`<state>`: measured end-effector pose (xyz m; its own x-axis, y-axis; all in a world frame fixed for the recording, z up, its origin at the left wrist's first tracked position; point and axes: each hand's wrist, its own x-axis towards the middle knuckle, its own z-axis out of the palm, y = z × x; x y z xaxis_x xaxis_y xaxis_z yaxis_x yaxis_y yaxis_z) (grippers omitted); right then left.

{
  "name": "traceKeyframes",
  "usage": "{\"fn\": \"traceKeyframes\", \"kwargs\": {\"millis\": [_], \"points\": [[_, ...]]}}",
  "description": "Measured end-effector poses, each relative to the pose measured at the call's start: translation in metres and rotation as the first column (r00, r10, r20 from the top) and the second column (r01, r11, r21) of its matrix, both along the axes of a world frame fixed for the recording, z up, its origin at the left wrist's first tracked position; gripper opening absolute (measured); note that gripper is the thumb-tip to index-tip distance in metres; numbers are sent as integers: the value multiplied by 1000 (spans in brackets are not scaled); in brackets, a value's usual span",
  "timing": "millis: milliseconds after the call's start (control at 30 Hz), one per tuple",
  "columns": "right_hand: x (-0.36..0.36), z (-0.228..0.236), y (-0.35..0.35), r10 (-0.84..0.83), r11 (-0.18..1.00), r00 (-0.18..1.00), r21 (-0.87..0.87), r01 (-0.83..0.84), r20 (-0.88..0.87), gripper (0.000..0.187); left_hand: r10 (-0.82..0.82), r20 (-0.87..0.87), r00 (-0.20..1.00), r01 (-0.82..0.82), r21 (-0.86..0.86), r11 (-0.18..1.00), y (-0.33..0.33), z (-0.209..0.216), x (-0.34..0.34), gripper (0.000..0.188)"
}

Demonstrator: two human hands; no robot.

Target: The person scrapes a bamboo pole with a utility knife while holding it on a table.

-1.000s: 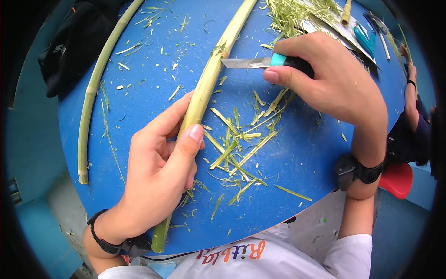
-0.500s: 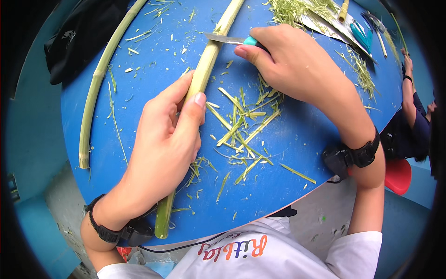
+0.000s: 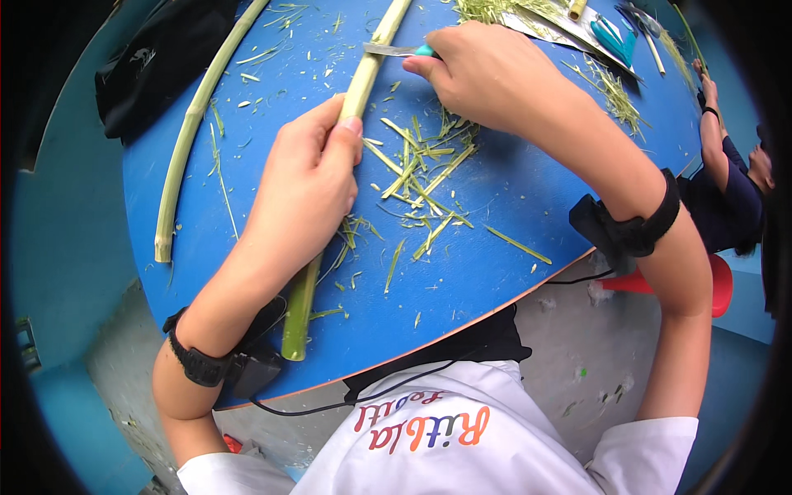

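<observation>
My left hand (image 3: 307,169) is wrapped round a long green bamboo pole (image 3: 361,86), thumb on top. The pole's upper stretch is pale and scraped; its lower end, near the table edge, is still green-skinned. In my right hand (image 3: 488,78) is a knife (image 3: 389,50) with a turquoise handle. Its blade lies across the pole above my left hand, touching the surface. Strips and shavings (image 3: 421,177) are scattered on the table beside the pole. My right hand hides most of the knife handle.
Another bamboo pole (image 3: 186,148) lies at the left of the blue table (image 3: 462,272). A black cloth or bag (image 3: 157,74) rests at the far left. A shavings heap (image 3: 491,8) and a turquoise-handled tool (image 3: 615,40) are at the far right. A co-worker (image 3: 726,165) sits beyond, near a red seat (image 3: 720,286).
The view has shifted, so the table sits slightly higher. The knife blade is a little farther up the pole from my left hand. Both hands keep their holds.
</observation>
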<state>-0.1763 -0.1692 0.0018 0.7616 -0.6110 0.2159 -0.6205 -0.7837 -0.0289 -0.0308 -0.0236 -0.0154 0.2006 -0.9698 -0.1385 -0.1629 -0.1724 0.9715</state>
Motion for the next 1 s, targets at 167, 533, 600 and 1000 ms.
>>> {"fn": "traceKeyframes", "kwargs": {"millis": [167,533,600,1000], "points": [[18,2,-6,-13,999,1000,48,14,-23,45,-58,351,934,111,-132,985,-1,-11,-2,24],[-5,-4,10,2,998,1000,60,-3,17,46,-78,49,996,78,15,997,0,-3,2,41],[-1,0,12,-9,995,1000,103,7,19,47,-76,58,995,75,14,997,1,-3,4,41],[-5,0,8,-20,999,999,38,21,-38,47,-43,272,961,78,-120,990,-1,-10,0,27]]}}
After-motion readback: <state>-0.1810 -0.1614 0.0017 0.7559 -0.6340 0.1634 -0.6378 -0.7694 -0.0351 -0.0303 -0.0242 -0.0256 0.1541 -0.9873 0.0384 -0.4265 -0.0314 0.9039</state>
